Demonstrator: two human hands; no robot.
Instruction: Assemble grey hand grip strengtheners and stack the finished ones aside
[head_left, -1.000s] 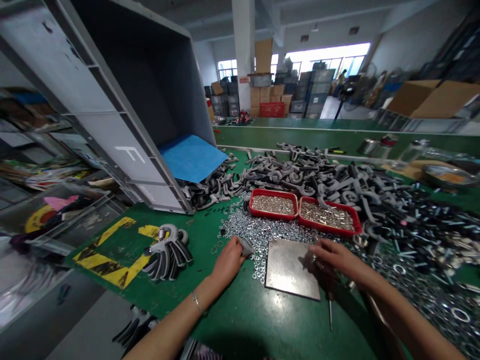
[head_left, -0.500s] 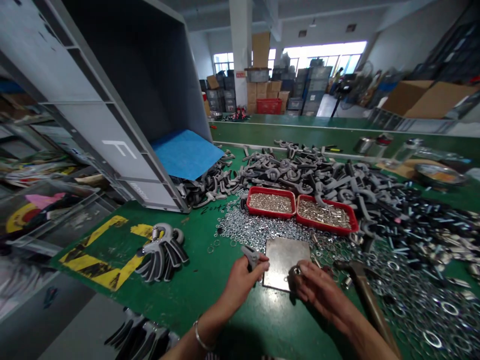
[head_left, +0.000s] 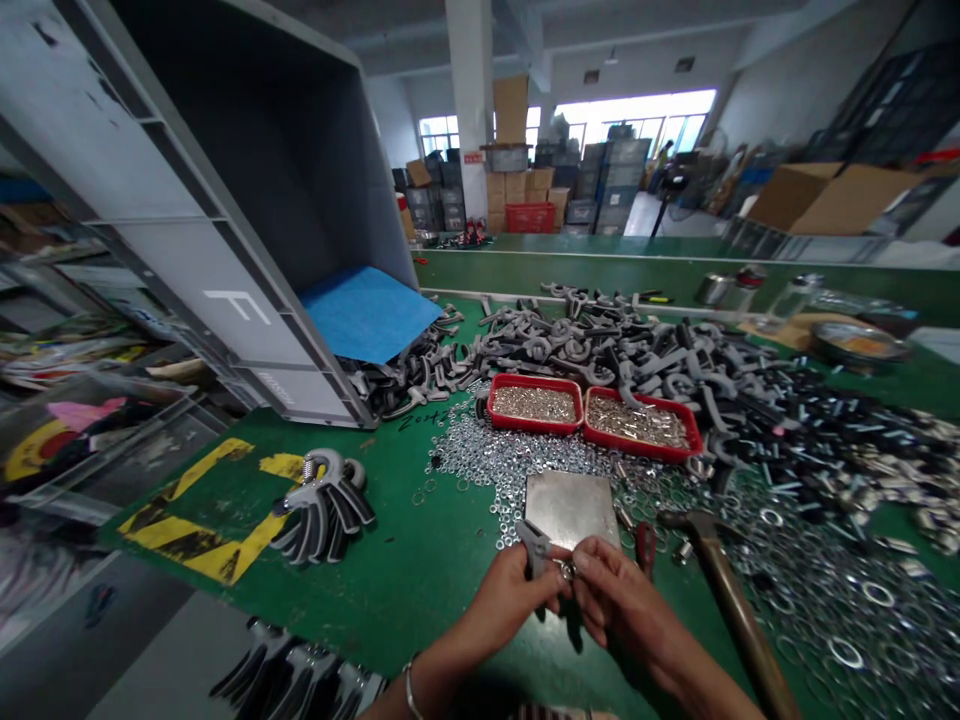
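Note:
My left hand (head_left: 514,600) is closed around a grey plastic handle (head_left: 534,542), whose upper end sticks out past the thumb. My right hand (head_left: 622,605) is pinched on a small shiny metal part (head_left: 565,569) right against the left fingertips; its exact kind is too small to make out. Both hands meet just in front of a square metal plate (head_left: 570,505) on the green table (head_left: 420,600). To the right lies a hammer (head_left: 735,600), beside a short red-handled tool (head_left: 645,548).
Two red trays (head_left: 534,428) of small metal parts stand behind the plate, with loose nuts (head_left: 465,455) around them. A heap of grey handles (head_left: 570,345) lies farther back. Metal rings (head_left: 847,650) cover the right side. Assembled hand grips (head_left: 326,510) lie left, near a large grey crate (head_left: 255,320).
My right hand has moved left from over the plate to meet my left hand, bringing the small metal part to the handle. My left hand has shifted slightly right and down.

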